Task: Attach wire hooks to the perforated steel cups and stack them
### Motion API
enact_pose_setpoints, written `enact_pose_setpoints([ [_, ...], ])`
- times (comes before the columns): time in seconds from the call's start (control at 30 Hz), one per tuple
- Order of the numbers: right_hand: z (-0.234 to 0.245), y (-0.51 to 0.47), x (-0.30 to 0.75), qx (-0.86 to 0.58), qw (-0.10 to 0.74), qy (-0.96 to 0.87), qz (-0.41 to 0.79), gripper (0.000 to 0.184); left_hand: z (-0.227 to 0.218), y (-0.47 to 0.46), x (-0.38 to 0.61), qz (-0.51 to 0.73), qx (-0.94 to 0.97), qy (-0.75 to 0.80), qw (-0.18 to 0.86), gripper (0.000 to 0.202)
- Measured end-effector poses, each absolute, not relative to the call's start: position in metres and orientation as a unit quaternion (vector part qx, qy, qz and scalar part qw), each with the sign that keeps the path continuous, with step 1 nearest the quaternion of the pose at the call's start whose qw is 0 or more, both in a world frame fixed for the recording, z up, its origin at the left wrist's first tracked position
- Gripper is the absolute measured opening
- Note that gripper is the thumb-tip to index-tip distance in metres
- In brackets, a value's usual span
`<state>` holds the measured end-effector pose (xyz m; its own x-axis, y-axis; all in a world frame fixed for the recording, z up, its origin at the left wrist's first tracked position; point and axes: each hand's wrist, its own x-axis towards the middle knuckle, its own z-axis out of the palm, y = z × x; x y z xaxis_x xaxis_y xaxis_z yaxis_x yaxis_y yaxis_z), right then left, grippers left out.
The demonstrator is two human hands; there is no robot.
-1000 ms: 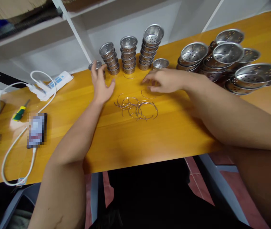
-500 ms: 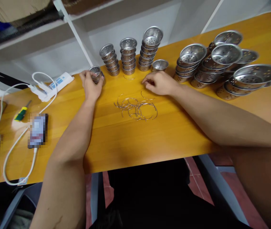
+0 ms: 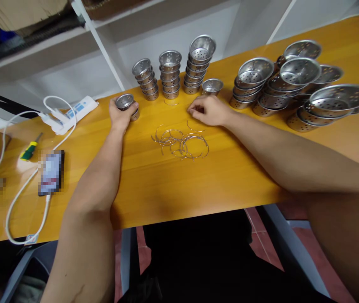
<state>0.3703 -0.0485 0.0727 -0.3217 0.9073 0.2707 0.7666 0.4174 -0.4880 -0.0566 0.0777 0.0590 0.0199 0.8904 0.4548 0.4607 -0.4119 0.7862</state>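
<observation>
My left hand [image 3: 121, 115] is wrapped round a small perforated metal cup [image 3: 124, 101] at the left end of the row, thumb on its near right side. Part of a second cup [image 3: 135, 114] shows just under the thumb; whether the two are nested I cannot tell. My right hand [image 3: 209, 110] rests on the table, fingers loosely curled in with nothing visible in them. Right behind it stands a single metal cup [image 3: 212, 86], partly covered by the hand. Between my forearms lies a loose tangle of thin wire rings [image 3: 195, 147].
Stacks of small perforated cups [image 3: 149, 80], [image 3: 170, 75], [image 3: 200, 63] line the back. Larger stacked cups [image 3: 255, 84], [image 3: 296, 84], [image 3: 325, 109] stand at right. On the left are a power strip [image 3: 72, 115], a phone [image 3: 50, 172] with a white cable and a screwdriver [image 3: 29, 150].
My left hand has drawn the cup slightly toward me, and its open top now faces me more. My right hand has hardly moved.
</observation>
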Motion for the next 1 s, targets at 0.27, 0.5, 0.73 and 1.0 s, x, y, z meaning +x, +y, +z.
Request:
enact_pose_setpoints([
  [0.27,0.078,-0.060,0.361,-0.628,0.258,-0.733,0.033,0.069,0.060,0.076,-0.050,0.556,0.604,0.510,0.255,0.081],
  [0.5,0.084,-0.059,0.364,-0.706,0.146,-0.692,0.042,0.092,0.064,0.068,-0.043,0.554,0.604,0.501,0.279,0.082],
  [0.73,0.087,-0.057,0.372,-0.720,0.142,-0.678,0.035,0.075,0.070,0.069,-0.040,0.581,0.543,0.513,0.322,0.079],
  [1.0,0.087,-0.064,0.370,-0.713,0.135,-0.687,0.022,0.055,0.066,0.071,-0.049,0.550,0.591,0.520,0.280,0.079],
])
